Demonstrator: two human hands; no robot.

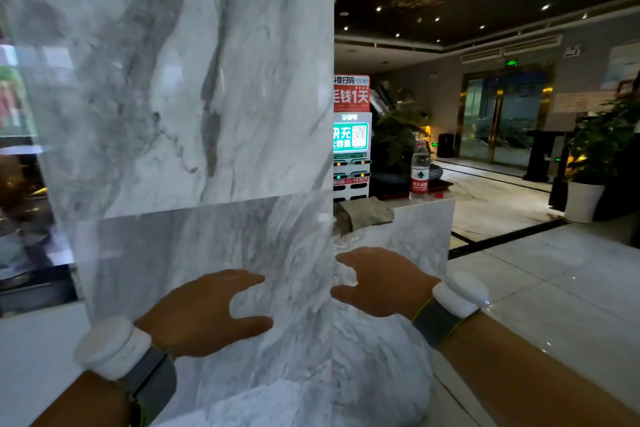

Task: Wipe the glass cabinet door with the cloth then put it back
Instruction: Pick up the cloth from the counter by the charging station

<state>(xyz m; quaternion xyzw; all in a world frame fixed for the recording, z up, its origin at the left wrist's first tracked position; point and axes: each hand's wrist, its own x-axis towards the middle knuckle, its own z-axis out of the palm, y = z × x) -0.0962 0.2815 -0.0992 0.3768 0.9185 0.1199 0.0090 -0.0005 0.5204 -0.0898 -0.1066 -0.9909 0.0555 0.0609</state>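
Note:
A crumpled grey-green cloth (367,213) lies on the marble counter top (426,218), just right of the big marble pillar (194,97). My left hand (204,312) hovers open in front of the pillar's lower panel, fingers spread, holding nothing. My right hand (381,282) is open too, below and in front of the cloth, apart from it. The glass cabinet (24,166) shows at the far left edge, with blurred items and reflections behind its pane.
A water bottle (419,172) with a red label stands on the counter behind the cloth, beside a power-bank kiosk (351,139). Potted plants (595,156) and glass entrance doors (502,121) lie across the tiled lobby floor to the right.

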